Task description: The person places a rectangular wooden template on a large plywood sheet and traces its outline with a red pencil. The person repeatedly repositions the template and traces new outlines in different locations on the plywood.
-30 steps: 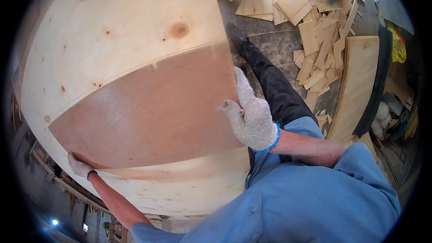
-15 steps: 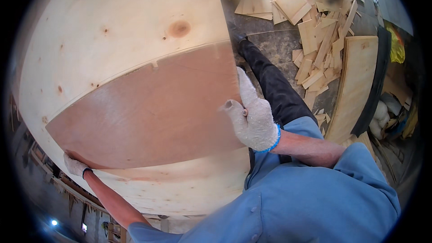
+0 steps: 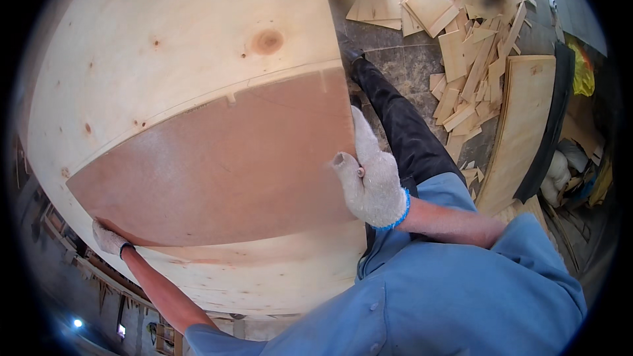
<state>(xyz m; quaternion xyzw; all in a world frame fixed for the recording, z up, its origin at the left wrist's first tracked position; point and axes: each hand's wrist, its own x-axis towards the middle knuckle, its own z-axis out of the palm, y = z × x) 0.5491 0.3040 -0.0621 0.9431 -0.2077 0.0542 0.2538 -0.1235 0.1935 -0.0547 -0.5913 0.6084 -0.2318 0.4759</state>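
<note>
A reddish-brown veneer sheet (image 3: 217,165) lies across a large pale wood sheet (image 3: 171,33) with dark knots. Its far edge is curved and has small notches. My right hand (image 3: 374,181), in a whitish knit glove with a blue cuff, grips the brown sheet's right edge. The thumb rests on top through a torn glove tip, and the other fingers run along and below the edge, partly hidden. At the near left corner, my left hand (image 3: 111,237), gloved too, holds the sheet's edge; most of its fingers are out of sight.
Broken pale wood pieces (image 3: 471,66) cover the floor at the far right. A stack of long boards (image 3: 524,118) stands at right beside a black strip (image 3: 555,118). Beyond it is a yellow bag (image 3: 580,69). My leg (image 3: 402,112) is just right of the wood sheets.
My right hand and the brown sheet's right end have shifted slightly toward me and to the right. The whole view has moved a little too. My left hand keeps its hold.
</note>
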